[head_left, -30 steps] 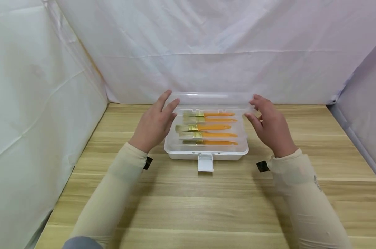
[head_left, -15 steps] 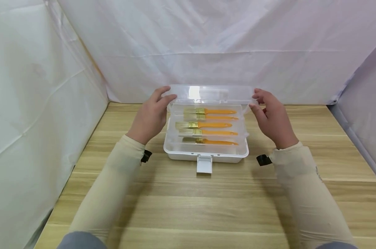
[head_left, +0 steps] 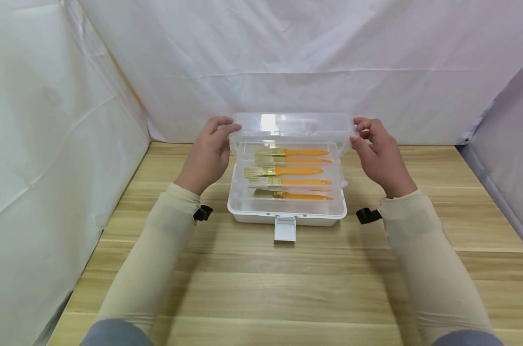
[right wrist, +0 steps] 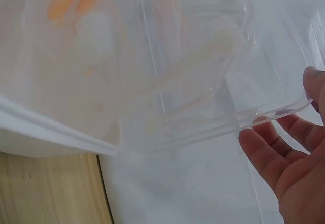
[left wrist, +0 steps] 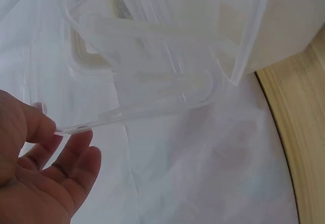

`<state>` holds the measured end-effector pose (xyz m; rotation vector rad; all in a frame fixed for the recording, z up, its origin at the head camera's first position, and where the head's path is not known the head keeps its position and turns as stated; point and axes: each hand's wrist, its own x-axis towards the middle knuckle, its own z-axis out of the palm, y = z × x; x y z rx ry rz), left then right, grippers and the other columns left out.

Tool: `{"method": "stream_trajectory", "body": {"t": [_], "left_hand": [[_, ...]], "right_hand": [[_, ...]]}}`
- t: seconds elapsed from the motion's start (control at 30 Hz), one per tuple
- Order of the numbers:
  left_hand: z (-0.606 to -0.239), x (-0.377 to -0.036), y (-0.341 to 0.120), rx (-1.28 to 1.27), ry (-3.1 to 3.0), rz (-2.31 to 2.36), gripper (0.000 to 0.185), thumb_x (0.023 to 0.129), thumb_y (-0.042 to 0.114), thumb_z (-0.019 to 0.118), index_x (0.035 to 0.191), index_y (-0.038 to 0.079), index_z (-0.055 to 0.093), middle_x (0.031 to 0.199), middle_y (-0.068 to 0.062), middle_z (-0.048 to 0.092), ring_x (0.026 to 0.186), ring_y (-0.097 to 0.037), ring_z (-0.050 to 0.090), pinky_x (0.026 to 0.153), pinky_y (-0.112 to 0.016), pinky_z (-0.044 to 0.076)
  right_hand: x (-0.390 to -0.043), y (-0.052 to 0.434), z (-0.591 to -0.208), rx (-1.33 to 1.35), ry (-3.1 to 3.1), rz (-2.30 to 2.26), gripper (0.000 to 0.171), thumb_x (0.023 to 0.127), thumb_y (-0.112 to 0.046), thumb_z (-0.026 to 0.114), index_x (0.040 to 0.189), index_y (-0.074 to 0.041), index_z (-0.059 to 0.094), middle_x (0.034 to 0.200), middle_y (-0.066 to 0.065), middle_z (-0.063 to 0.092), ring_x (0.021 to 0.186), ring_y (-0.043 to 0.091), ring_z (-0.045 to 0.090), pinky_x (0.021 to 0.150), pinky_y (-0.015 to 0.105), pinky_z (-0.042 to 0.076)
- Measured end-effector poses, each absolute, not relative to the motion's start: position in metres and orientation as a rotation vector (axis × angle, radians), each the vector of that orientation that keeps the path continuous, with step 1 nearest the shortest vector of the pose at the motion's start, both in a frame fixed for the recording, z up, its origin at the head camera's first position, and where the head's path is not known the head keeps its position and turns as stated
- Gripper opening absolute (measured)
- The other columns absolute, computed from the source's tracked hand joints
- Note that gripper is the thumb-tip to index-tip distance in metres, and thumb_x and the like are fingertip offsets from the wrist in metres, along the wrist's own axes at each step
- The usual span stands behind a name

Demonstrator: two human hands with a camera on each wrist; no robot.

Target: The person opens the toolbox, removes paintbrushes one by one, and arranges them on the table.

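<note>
A white plastic box (head_left: pixel 253 217) with a front latch (head_left: pixel 285 228) stands on the wooden table. Its clear lid (head_left: pixel 330 124) is raised at the back, above a translucent tray (head_left: pixel 242 150). Several paintbrushes (head_left: pixel 298 171) with orange handles and pale bristles lie side by side in it, bristles to the left. My left hand (head_left: pixel 207 154) pinches the lid's left edge, and the left wrist view shows the fingers (left wrist: pixel 81 168) at that rim. My right hand (head_left: pixel 381 156) pinches the opposite edge between thumb and fingers (right wrist: pixel 266 155).
White cloth (head_left: pixel 287 57) hangs close behind the lid, and more cloth (head_left: pixel 41 120) hangs on the left side. The wooden tabletop (head_left: pixel 283 288) spreads in front of the box. Black straps (head_left: pixel 203 213) hang at both wrists.
Both hands have moved up and back with the lid, which has tilted further up. The tray with the paintbrushes has shifted slightly up and back; the white base has barely moved.
</note>
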<state>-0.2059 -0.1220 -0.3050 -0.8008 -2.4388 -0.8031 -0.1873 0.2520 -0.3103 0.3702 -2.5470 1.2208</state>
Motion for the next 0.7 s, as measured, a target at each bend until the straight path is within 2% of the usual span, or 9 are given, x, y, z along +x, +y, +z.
{"method": "stream_trajectory", "body": {"t": [0.2,0.3,0.5,0.7], "left_hand": [[-0.304,-0.21,-0.122,-0.783,-2.494,-0.871,0.04,0.097,-0.008,0.043,0.133,0.002,0.056,0.132,-0.018,0.046,0.096,-0.029,0.055,0.083,-0.038,0.047],[-0.304,-0.211,-0.122,-0.759,-2.526,-0.889,0.043,0.097,-0.007,0.044,0.138,0.004,0.053,0.133,-0.018,0.045,0.096,-0.028,0.054,0.085,-0.039,0.046],[-0.308,-0.215,-0.121,-0.688,-2.585,-0.925,0.053,0.096,-0.006,0.045,0.147,0.009,0.045,0.134,-0.016,0.043,0.099,-0.026,0.05,0.083,-0.038,0.045],[-0.313,-0.218,-0.122,-0.657,-2.611,-0.94,0.057,0.098,-0.003,0.046,0.152,0.01,0.038,0.133,-0.016,0.044,0.103,-0.026,0.051,0.086,-0.037,0.047]], "right_hand": [[-0.195,0.254,-0.308,0.37,-2.537,1.343,0.025,0.106,-0.022,0.046,0.12,-0.001,0.042,0.15,0.004,0.043,0.11,0.017,0.053,0.094,0.033,0.05],[-0.198,0.254,-0.308,0.359,-2.541,1.38,0.024,0.106,-0.022,0.045,0.119,-0.003,0.043,0.15,0.003,0.042,0.114,0.018,0.053,0.094,0.036,0.051],[-0.205,0.255,-0.308,0.37,-2.51,1.482,0.024,0.107,-0.021,0.042,0.121,-0.002,0.044,0.151,0.006,0.041,0.117,0.023,0.053,0.09,0.028,0.05],[-0.207,0.255,-0.307,0.349,-2.534,1.456,0.028,0.107,-0.022,0.041,0.125,-0.001,0.043,0.15,0.005,0.041,0.111,0.022,0.053,0.088,0.026,0.048]]}}
